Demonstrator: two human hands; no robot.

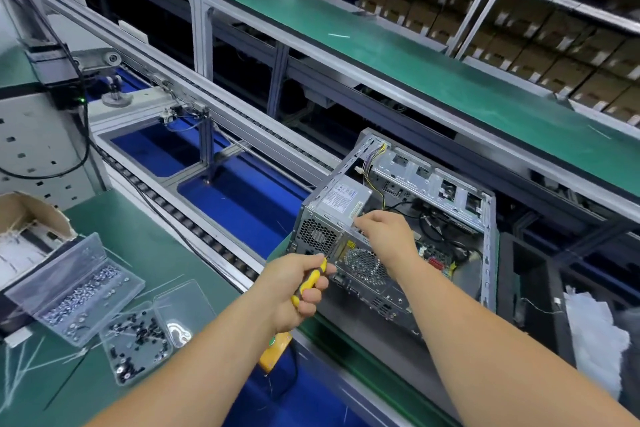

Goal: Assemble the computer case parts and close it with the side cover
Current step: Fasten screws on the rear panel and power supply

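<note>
Left hand [300, 291] closed in a fist around the yellow-and-black handle of a screwdriver [310, 281], shaft aimed up and right at the rear panel of the computer case [388, 243]; tip hidden against the metal, so contact point not clear. Right hand [384, 231] reaching over the case's top rear edge, fingers curled down and pinched at the corner of the power supply [341, 199]; whether anything small sits between the fingertips cannot be told. Power supply seated in the upper rear corner of the case, label facing up, its honeycomb vent showing on the back panel, a bundle of yellow and black wires [379, 163] running from it into the interior. Case lying open on its side, no side cover on it, motherboard [436, 253] and cabling visible inside, a round fan grille [363, 265] on the rear panel just right of the screwdriver. Case resting on the green mat of the workbench [149, 253], at the edge beside the roller conveyor [194, 218] with its blue trays. Well apart on the left of the bench, an open clear box of silver screws [79, 291] and, just beside it, a clear tray of black screws [136, 340]. Loose white cable ties [20, 364] scattered near the bench's front left. Above, a green-topped shelf [381, 52] on aluminium framing.
</note>
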